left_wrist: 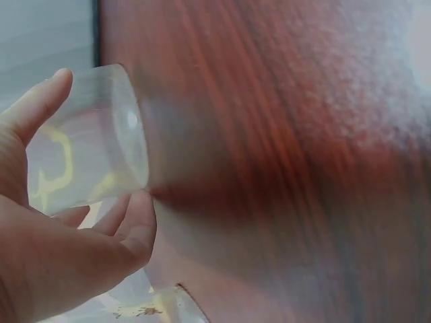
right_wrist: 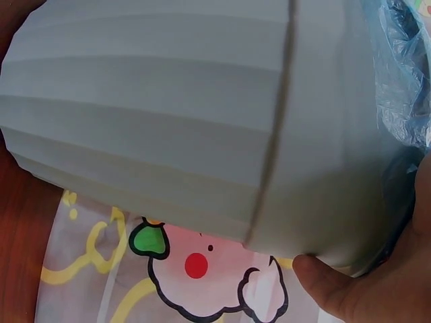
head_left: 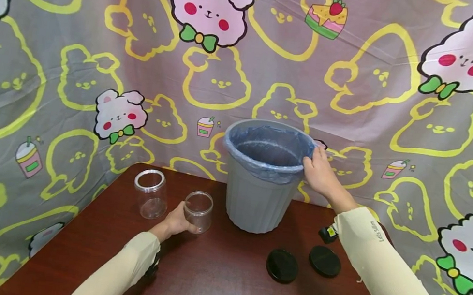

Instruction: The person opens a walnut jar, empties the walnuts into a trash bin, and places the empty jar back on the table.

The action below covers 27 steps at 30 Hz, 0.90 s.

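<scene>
From the head camera we see our left grip curled around a clear jar standing on the dark counter, with a second clear jar just to its left. Our right grip clasps the rim of the grey bin; two black lids lie nearby. The left wrist view shows fingers wrapped round that jar. The right wrist view shows the thumb pressed against the bin's wall beside its blue liner
</scene>
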### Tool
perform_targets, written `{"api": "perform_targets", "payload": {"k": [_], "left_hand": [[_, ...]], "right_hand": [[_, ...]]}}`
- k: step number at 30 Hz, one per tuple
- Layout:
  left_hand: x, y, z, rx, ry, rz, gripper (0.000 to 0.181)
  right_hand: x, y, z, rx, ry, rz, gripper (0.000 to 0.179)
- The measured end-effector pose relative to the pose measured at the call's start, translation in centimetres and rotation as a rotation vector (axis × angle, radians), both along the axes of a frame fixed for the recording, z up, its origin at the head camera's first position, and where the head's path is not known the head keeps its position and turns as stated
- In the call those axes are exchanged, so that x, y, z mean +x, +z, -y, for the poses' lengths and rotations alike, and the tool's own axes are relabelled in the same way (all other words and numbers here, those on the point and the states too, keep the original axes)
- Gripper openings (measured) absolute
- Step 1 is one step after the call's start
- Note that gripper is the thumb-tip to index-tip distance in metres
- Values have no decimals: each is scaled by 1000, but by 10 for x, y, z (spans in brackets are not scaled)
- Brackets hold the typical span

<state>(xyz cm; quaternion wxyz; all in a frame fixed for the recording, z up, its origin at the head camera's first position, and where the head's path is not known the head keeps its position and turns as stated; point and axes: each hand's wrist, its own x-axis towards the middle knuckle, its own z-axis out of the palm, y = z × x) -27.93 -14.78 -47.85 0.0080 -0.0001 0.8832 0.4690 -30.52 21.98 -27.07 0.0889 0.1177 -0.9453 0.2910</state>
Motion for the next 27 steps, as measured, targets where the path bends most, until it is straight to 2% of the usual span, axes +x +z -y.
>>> {"api": "perform_targets", "payload": {"k": [4,9,18,22,27], "left_hand": [[2,8,1,4,-19,-36,83],[1,23,-1,-57,-39,-83,78],[-2,64,7,-87,-108,-9,97],[-2,82,10,-159,-125,-30,96],[2,105,10,-260,-153,-79,92]], "right_hand": [[-2,0,-1,8,-3,-7,65],[-1,2,-6,23,-10,4,66],[0,8,-10,63,0,8,75],[2,9,-11,50,1,17,77],[8,7,-13,24,18,-42,69]]}}
